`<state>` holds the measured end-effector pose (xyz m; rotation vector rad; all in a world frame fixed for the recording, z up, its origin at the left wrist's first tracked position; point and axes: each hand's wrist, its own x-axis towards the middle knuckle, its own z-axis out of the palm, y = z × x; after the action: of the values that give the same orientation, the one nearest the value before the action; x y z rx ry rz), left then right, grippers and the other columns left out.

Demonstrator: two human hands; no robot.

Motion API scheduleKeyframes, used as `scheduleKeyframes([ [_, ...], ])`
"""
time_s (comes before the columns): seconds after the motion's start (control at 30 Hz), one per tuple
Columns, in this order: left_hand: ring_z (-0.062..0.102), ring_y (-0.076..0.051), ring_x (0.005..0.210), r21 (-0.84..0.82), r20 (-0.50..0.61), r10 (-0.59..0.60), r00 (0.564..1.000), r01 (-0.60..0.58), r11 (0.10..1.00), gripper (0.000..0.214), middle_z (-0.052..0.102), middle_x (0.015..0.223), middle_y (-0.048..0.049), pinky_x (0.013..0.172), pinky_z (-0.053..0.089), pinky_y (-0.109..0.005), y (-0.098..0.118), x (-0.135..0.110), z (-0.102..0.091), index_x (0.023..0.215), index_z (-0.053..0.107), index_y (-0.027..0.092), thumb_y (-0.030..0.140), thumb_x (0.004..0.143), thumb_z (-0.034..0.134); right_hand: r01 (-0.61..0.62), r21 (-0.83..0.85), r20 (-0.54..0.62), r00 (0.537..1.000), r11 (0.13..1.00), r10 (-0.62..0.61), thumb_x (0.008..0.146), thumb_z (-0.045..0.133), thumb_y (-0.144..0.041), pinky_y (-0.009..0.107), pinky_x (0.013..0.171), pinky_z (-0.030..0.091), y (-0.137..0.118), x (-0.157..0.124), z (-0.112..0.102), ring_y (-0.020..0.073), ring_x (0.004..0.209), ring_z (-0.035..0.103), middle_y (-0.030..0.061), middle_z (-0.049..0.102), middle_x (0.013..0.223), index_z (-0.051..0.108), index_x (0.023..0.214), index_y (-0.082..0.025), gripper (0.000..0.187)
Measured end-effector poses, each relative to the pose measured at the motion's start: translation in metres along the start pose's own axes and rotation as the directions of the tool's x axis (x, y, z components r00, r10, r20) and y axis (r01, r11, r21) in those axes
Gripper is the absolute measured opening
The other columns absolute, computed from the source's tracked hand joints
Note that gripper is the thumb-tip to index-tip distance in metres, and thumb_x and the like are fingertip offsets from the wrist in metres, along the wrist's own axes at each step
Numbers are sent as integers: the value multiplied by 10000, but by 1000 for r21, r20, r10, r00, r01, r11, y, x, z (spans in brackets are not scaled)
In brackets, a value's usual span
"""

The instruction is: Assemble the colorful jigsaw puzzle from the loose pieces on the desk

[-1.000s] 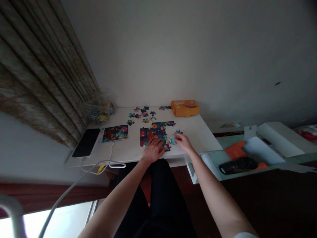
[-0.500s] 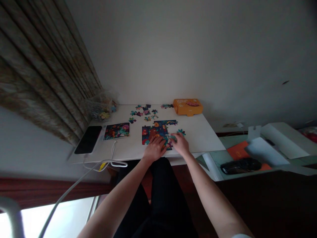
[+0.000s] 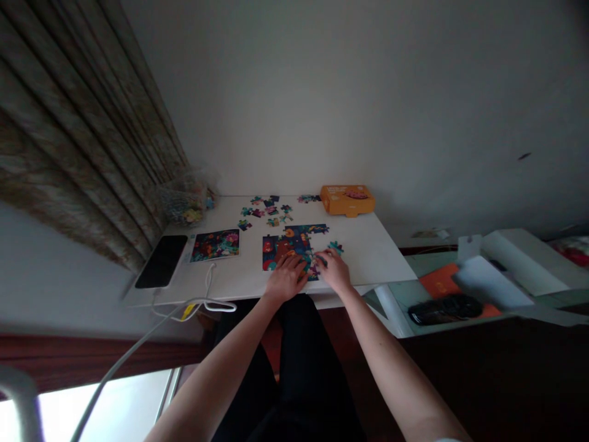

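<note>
A partly joined jigsaw puzzle (image 3: 281, 244) in dark blue, red and brown lies near the front edge of the white table (image 3: 368, 245). My left hand (image 3: 286, 276) rests flat on its lower part, fingers stretched out and covering some of the picture. At the puzzle's right edge, my right hand (image 3: 334, 268) pinches a puzzle piece that its fingers mostly hide. Just beyond that hand lies a loose teal puzzle piece (image 3: 336, 247). Several more loose puzzle pieces (image 3: 272, 210) are scattered toward the back. A printed picture card (image 3: 215, 244) lies left of the puzzle.
An orange box (image 3: 348, 201) stands at the back right. On the left are a black phone (image 3: 162, 262), a white cable (image 3: 221, 304) and a wrapped bouquet (image 3: 186, 202). A lower glass shelf on the right holds a dark object (image 3: 445, 309) and an open white box (image 3: 534, 261).
The view has shifted very slightly. My right fingers have moved a little at the puzzle's right edge; my left hand stays on the puzzle.
</note>
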<state>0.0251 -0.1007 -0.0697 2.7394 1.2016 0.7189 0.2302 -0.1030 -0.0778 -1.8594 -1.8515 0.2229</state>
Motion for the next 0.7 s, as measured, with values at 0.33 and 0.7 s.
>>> scheduleKeyframes([
  [0.33, 608, -284, 1299, -19, 0, -5, 1000, 5, 1000, 327, 687, 1346, -115, 1161, 446, -507, 1, 0, 0, 1280, 693, 238, 390, 1032, 544, 42, -49, 17, 999, 998, -41, 987, 601, -297, 295, 779, 527, -2, 0, -6, 216, 954, 664, 74, 670, 1145, 766, 1150, -311, 232],
  [0.7, 620, -262, 1304, -51, -26, 45, 999, -46, 998, 295, 684, 1363, -109, 1196, 419, -511, -1, 2, 5, 1274, 695, 239, 345, 1040, 550, -22, 341, -312, 940, 940, 136, 951, 479, -234, 390, 916, 533, 37, 9, 4, 244, 984, 657, 122, 695, 1066, 727, 1072, -198, 278],
])
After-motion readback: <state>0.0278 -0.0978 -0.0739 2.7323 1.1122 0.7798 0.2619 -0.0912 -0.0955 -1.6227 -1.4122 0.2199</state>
